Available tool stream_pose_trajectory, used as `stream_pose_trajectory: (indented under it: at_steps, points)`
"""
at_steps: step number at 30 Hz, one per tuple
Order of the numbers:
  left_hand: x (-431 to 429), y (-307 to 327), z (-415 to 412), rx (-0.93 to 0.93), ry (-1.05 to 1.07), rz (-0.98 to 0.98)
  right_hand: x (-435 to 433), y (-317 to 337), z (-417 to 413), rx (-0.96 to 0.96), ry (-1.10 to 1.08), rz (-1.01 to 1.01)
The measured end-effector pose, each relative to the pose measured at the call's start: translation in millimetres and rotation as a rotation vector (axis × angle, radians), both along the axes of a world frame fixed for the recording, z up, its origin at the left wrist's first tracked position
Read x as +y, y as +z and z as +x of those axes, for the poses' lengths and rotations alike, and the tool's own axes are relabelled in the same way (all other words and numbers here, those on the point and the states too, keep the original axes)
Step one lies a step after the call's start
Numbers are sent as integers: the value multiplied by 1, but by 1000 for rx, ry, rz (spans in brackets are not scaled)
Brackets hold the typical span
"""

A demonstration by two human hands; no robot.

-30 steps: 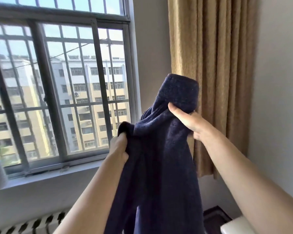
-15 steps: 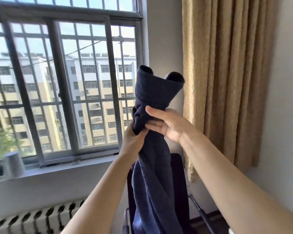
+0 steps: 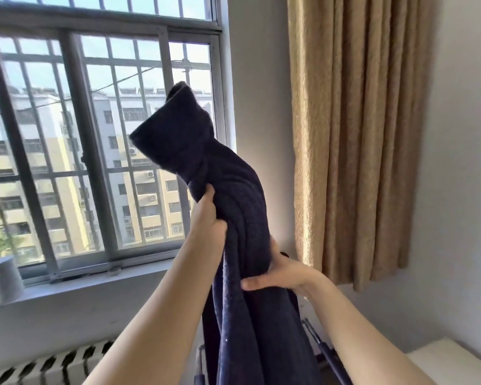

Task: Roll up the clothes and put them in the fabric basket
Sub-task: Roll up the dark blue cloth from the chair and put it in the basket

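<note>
A dark navy knitted garment (image 3: 233,190) hangs bunched lengthwise in front of me, its top end flopping left above the grip and its lower part falling out of the bottom of the view. My left hand (image 3: 207,218) is shut on the garment near its top. My right hand (image 3: 282,273) clasps the bundle lower down, fingers wrapped across its front. No fabric basket shows in this view.
A barred window (image 3: 95,151) fills the left, with a sill (image 3: 81,284) holding a grey cylinder (image 3: 4,279). A tan curtain (image 3: 358,134) hangs on the right. Below are a striped radiator (image 3: 47,365), a dark chair frame (image 3: 320,345) and a white surface (image 3: 453,359).
My right hand has slid down the garment from beside the left hand to a lower grip. The garment's top end has tipped to the left. The view has shifted slightly.
</note>
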State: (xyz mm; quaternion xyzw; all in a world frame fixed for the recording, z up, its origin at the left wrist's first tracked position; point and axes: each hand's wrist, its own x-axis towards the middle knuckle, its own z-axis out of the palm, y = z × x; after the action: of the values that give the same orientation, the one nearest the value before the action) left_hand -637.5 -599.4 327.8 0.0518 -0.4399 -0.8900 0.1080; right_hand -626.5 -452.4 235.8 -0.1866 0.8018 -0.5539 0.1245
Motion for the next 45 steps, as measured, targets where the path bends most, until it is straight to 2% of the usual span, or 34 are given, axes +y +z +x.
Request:
stream_pose_trajectory:
  at_steps: [3, 6, 8, 12, 15, 18, 19, 21, 22, 23, 24, 25, 28, 30, 32, 37, 42, 43, 45]
  points:
    - [15, 4, 3, -58, -49, 87, -18, -12, 3, 93, -107, -74]
    - [25, 13, 14, -90, -112, 287, -28, -21, 0, 211, -430, -181]
    - [21, 17, 14, -93, -93, 375, -27, -19, -4, 143, -606, -241]
    - [2, 12, 8, -143, -125, 423, -20, -2, -7, 88, -762, -489]
    - [-11, -6, 9, -233, -148, 323, -17, 18, -11, 133, -818, -539]
    - [-23, -25, 10, -268, -86, 68, -15, 38, -14, 238, -849, -502]
    - [-26, -33, 9, -267, 5, -8, -16, 43, -13, 262, -860, -457]
    - [-31, -48, 12, -279, 387, -180, -14, 51, -9, 309, -876, -378]
    - [-33, -51, 15, -200, 623, -291, -12, 54, -6, 326, -878, -357]
    - [-35, -52, 14, -45, 744, -494, -11, 58, -4, 337, -875, -347]
    - [-37, -54, 13, 111, 728, -723, -11, 61, -3, 348, -870, -333]
    - [-40, -57, 9, 239, 607, -907, -11, 63, -3, 360, -867, -313]
    - [-40, -66, -5, 351, 103, -1182, -16, 69, -7, 390, -860, -316]
    - [-32, -73, -10, 369, -29, -1230, -21, 72, -12, 412, -822, -400]
    - [-20, -80, -15, 364, -59, -1210, -26, 72, -14, 403, -792, -491]
    - [2, -76, -12, 297, 172, -1168, -37, 66, -19, 302, -664, -684]
    - [1, -69, -3, 249, 381, -1083, -38, 63, -19, 255, -449, -726]
    - [-1, -68, -3, 227, 406, -1043, -38, 60, -18, 272, -411, -703]
    - [-2, -66, -4, 174, 434, -931, -38, 51, -14, 300, -402, -532]
